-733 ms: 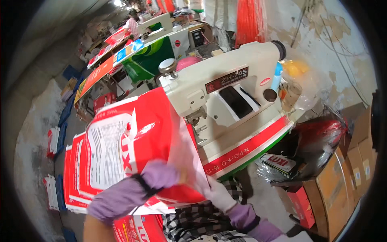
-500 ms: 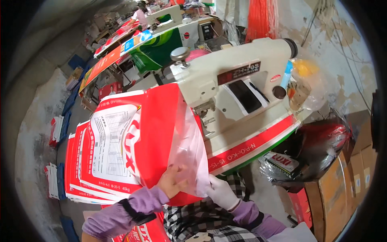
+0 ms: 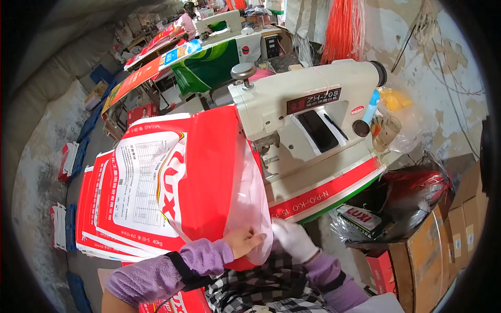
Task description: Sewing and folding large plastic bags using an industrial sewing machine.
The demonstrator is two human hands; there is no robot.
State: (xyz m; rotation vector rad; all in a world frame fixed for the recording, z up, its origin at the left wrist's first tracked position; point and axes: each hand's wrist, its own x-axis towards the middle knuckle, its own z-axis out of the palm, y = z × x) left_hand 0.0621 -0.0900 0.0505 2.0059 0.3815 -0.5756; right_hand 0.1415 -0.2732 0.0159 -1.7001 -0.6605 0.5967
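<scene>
A red and white printed woven sack (image 3: 211, 172) lies over a stack of similar sacks, its open mouth towards me. Out of that mouth shows a whitish translucent plastic liner (image 3: 250, 201). My bare left hand (image 3: 244, 242) closes on the sack's near edge, fingers against the liner. My right hand (image 3: 295, 241), in a white glove, has its fingers together at the right edge of the liner; its fingertips are slightly blurred. The white sewing machine (image 3: 308, 99) stands just beyond, its needle area (image 3: 269, 151) beside the sack's right edge.
A dark phone (image 3: 318, 130) and a pen (image 3: 335, 127) lie on the machine bed. Right of it are a cardboard box (image 3: 428, 255) and plastic-wrapped packages (image 3: 365, 219). Orange-red strands (image 3: 342, 31) hang behind. A person (image 3: 186, 22) sits at a far table.
My right hand has moved up and slightly right along the liner edge. My left hand has shifted slightly right and down. The view has shifted a little.
</scene>
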